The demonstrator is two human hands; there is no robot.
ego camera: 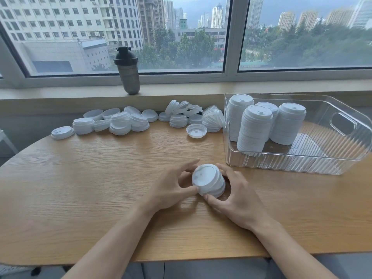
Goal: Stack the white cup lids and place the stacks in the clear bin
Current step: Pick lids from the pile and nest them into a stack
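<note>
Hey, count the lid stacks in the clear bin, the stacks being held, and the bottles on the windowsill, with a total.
Lid stacks in the clear bin: 4
Lid stack in the hands: 1
Bottle on the windowsill: 1
Total: 6

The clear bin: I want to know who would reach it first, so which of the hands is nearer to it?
Right. The right hand grips the short lid stack just below the clear bin's front-left corner; the left hand holds the stack's far side, farther from the bin.
</note>
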